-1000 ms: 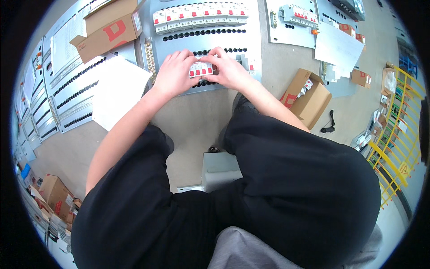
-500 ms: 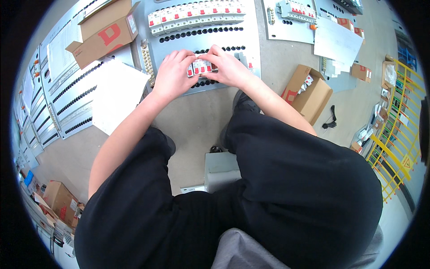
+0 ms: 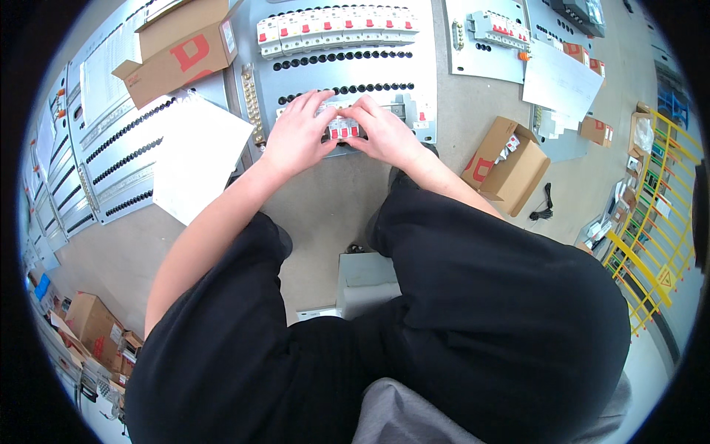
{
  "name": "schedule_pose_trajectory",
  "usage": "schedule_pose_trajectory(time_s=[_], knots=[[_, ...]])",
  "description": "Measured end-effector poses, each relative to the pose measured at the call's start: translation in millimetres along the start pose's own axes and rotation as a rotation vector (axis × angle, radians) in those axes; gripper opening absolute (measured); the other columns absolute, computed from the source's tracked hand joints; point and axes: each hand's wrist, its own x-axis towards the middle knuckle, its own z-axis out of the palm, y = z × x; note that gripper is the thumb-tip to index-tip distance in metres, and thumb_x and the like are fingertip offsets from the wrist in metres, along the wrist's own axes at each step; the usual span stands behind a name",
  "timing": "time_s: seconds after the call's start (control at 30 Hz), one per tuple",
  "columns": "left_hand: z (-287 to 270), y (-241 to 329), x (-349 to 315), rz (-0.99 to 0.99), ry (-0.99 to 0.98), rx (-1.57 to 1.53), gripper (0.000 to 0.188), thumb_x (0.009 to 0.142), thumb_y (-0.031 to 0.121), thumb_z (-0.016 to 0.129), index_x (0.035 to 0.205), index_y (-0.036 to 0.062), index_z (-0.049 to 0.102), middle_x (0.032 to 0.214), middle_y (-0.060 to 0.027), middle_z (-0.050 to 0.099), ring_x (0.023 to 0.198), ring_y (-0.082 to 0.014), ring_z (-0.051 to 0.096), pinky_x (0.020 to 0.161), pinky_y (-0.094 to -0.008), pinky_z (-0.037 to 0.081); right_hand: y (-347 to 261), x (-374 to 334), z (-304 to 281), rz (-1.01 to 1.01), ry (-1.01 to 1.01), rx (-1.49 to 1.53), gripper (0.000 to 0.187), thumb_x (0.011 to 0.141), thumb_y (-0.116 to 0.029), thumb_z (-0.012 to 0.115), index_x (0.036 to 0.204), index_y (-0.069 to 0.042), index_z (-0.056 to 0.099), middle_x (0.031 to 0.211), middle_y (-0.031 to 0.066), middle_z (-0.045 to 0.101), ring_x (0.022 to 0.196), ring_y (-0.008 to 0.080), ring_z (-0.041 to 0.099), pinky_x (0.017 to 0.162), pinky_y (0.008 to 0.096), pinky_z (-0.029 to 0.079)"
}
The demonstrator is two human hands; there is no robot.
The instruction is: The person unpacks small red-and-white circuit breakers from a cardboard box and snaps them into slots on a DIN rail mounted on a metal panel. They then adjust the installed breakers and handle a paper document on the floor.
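Note:
A short block of white miniature circuit breakers [image 3: 344, 133] with red levers is held between my two hands at the near edge of a grey mounting panel [image 3: 336, 74]. My left hand [image 3: 299, 133] grips its left end, thumb on the near side and fingers reaching over the far side. On the right end, my right hand [image 3: 388, 135] pinches with thumb and fingertips. Fingers hide parts of the block and the rail behind it, so I cannot tell whether it is seated. Farther up the panel runs a long row of similar breakers [image 3: 336, 31].
Left of the panel lie white paper sheets [image 3: 200, 155] and an upright cardboard box [image 3: 185, 55]. On the right, an open carton [image 3: 510, 159] holds more breakers, near a black cable [image 3: 543, 203]. Another panel [image 3: 484, 59] lies beyond. A yellow barrier [image 3: 658, 214] stands far right.
The breaker block and both hands have come slightly toward me relative to the panel. My left fingers are spread more over the far side. The whole view has shifted a little.

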Motion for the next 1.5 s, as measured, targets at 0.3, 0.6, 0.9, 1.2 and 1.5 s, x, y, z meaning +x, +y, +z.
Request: schedule_pose_trajectory(time_s=[0.3, 0.6, 0.9, 1.2, 1.5], knots=[[-2, 7, 1, -0.111, 0.004, -0.02, 0.077, 0.085, 0.026, 0.089, 0.152, 0.0026, 0.058, 0.161, -0.0194, 0.059, 0.147, -0.0384, 0.06, 0.124, -0.0514, 0.048, -9, 0, -6, 0.081, 0.003, 0.132, 0.055, 0.093, -0.013, 0.086, 0.144, -0.007, 0.065, 0.131, 0.0125, 0.058, 0.117, 0.0308, 0.069, 0.103, 0.041, 0.06], [8, -2, -8, -0.052, 0.009, 0.078, 0.078, 0.089, 0.029, 0.086, 0.156, 0.0021, 0.056, 0.16, -0.0197, 0.062, 0.148, -0.0366, 0.06, 0.126, -0.0514, 0.046, 6, -2, 25, 0.479, 0.258, 0.665, 0.036, 0.1, -0.017, 0.085, 0.125, -0.001, 0.066, 0.121, 0.0093, 0.065, 0.102, 0.0174, 0.073, 0.093, 0.0348, 0.062], [15, -13, -13, 0.023, 0.031, 0.119, 0.072, 0.093, 0.036, 0.085, 0.151, 0.0013, 0.061, 0.161, -0.0171, 0.062, 0.149, -0.0339, 0.06, 0.126, -0.049, 0.046, -5, 7, 27, 0.646, 0.273, 0.64, 0.033, 0.099, -0.024, 0.088, 0.11, -0.002, 0.067, 0.094, 0.0068, 0.075, 0.086, 0.0156, 0.071, 0.081, 0.0334, 0.058], [24, -19, -11, 0.031, 0.074, 0.08, 0.065, 0.092, 0.033, 0.085, 0.146, 0.002, 0.066, 0.155, -0.0162, 0.067, 0.145, -0.0352, 0.063, 0.122, -0.0497, 0.049, -15, 16, 17, 0.648, 0.243, 0.472, 0.029, 0.1, -0.023, 0.085, 0.103, -0.003, 0.065, 0.093, 0.0102, 0.074, 0.083, 0.0204, 0.07, 0.08, 0.0385, 0.058], [23, -10, -8, 0.006, 0.103, 0.098, 0.058, 0.091, 0.035, 0.084, 0.143, 0.0151, 0.07, 0.15, -0.01, 0.07, 0.138, -0.0328, 0.066, 0.118, -0.0478, 0.051, -5, 28, 2, 0.827, 0.058, 0.729, 0.032, 0.1, -0.024, 0.087, 0.106, -0.003, 0.064, 0.09, 0.0064, 0.071, 0.085, 0.0151, 0.072, 0.073, 0.0328, 0.061]])
